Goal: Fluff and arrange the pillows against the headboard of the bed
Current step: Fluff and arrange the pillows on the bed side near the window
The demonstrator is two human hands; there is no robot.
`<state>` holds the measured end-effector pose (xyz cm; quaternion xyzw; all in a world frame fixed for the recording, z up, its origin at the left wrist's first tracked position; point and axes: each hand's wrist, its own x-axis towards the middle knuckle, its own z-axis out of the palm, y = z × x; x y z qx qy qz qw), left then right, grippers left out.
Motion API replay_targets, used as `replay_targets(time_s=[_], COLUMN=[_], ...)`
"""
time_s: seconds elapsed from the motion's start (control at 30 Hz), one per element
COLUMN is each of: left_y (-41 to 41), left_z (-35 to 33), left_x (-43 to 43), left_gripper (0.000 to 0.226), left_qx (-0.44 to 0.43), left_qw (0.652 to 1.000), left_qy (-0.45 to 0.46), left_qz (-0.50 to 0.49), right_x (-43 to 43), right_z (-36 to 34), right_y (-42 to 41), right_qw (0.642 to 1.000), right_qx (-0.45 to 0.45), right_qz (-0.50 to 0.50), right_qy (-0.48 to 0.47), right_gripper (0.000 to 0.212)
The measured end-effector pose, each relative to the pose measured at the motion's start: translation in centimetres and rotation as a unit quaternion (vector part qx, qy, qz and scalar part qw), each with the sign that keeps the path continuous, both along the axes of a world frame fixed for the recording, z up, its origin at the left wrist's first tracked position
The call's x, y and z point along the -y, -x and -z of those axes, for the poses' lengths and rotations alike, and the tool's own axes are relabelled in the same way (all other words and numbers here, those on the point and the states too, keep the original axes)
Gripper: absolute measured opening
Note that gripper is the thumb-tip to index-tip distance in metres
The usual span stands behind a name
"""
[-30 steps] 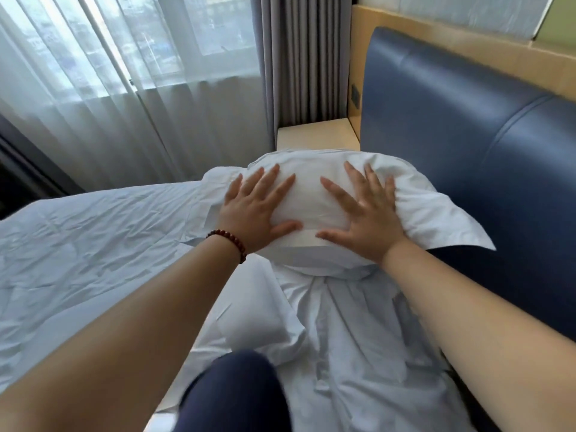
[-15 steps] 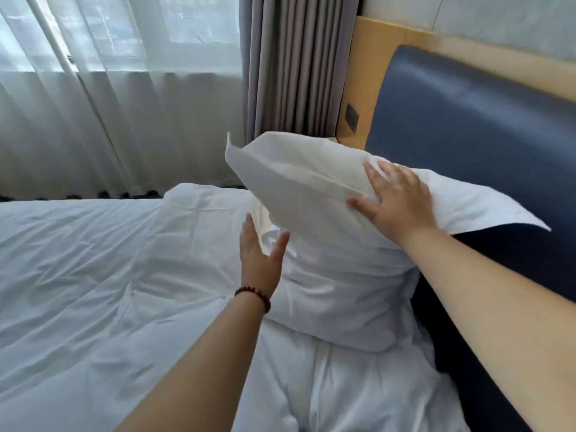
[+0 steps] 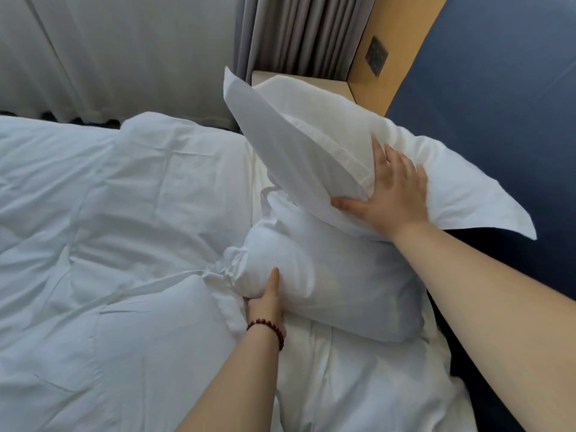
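A white pillow [image 3: 314, 141] with a flat flange stands tilted against the blue padded headboard [image 3: 498, 98]. Its lower part bulges out on the mattress [image 3: 330, 275]; I cannot tell whether that bulge is a second pillow. My right hand [image 3: 392, 191] lies spread on the upper part, thumb on the front face and fingers reaching up over the seam. My left hand [image 3: 268, 297], with a dark red bead bracelet at the wrist, presses against the lower left side, thumb pointing up. Its fingers are hidden under the bulge.
A rumpled white duvet [image 3: 109, 244] covers the bed to the left. Behind the pillow stand a light wooden bedside shelf [image 3: 339, 85] and a wood panel with a dark switch plate [image 3: 376, 56]. Grey curtains [image 3: 299, 32] and white sheers [image 3: 109, 51] hang beyond.
The pillow went from lying flat under both palms to standing against the headboard. My left hand dropped to its lower left side. My right hand stayed on the upper part.
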<state>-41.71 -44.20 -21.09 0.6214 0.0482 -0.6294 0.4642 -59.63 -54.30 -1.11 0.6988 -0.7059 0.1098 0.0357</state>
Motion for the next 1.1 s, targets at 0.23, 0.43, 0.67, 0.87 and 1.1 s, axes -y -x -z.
replay_targets(time_s=[0.23, 0.43, 0.67, 0.87, 1.1], left_y=[2.7, 1.5, -0.4, -3.6, -3.8], left_z=[-1.0, -4.5, -8.6, -13.9, -11.9], left_x=[2.4, 6.7, 13.3, 22.9, 25.3], left_gripper=[0.113, 0.07, 0.095, 0.102, 0.115], left_qx=[-0.118, -0.07, -0.007, 0.116, 0.291], left_qw=[0.99, 0.991, 0.991, 0.953, 0.864], left_qy=[0.062, 0.094, 0.131, 0.229, 0.125], left_qz=[-0.055, -0.068, 0.01, 0.164, 0.392], right_x=[2.5, 5.7, 6.3, 5.0, 4.6], right_z=[1.3, -0.6, -5.1, -9.4, -5.2], right_y=[0.1, 0.6, 2.1, 5.5, 6.8], right_qw=[0.999, 0.999, 0.992, 0.969, 0.949], right_qx=[-0.024, 0.011, 0.049, 0.074, 0.126], right_qz=[0.01, 0.033, 0.072, 0.189, 0.283], right_qy=[-0.025, 0.035, 0.093, 0.138, 0.059], right_gripper=[0.122, 0.083, 0.041, 0.05, 0.06])
